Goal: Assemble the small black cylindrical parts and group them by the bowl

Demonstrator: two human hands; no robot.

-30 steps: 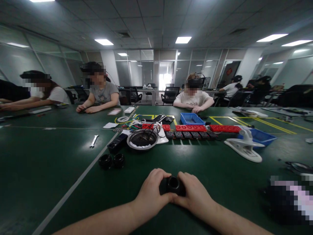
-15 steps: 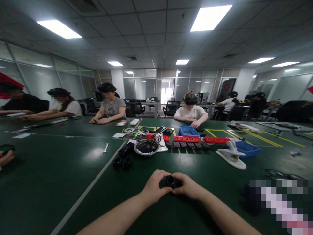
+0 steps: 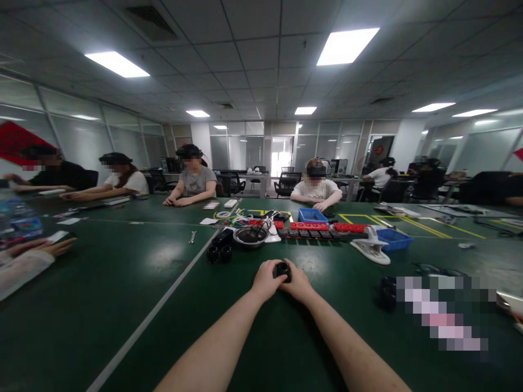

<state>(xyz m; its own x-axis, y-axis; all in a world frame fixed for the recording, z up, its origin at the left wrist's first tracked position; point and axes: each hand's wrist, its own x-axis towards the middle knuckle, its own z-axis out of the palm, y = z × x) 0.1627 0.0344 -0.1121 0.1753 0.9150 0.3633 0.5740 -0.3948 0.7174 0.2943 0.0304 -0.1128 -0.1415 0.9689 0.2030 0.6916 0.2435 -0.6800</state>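
Observation:
A small black round part with an opening on top is between my two hands, over the green table. My left hand is closed round its left side, thumb in front. Against its right side my right hand is closed too, its lower fingers partly hidden. Beyond them, to the left, stand two black round parts. A metal bowl with black contents lies farther back, beside a white clamp-like stand at the right.
Red power strips, blue trays and cables lie across the middle of the green table. A wrench is at the left. Several people sit around; one at the far left holds a phone.
My hands have moved farther forward, with the black part now more upright between them. The view has shifted, and more of the person with the phone shows at the left.

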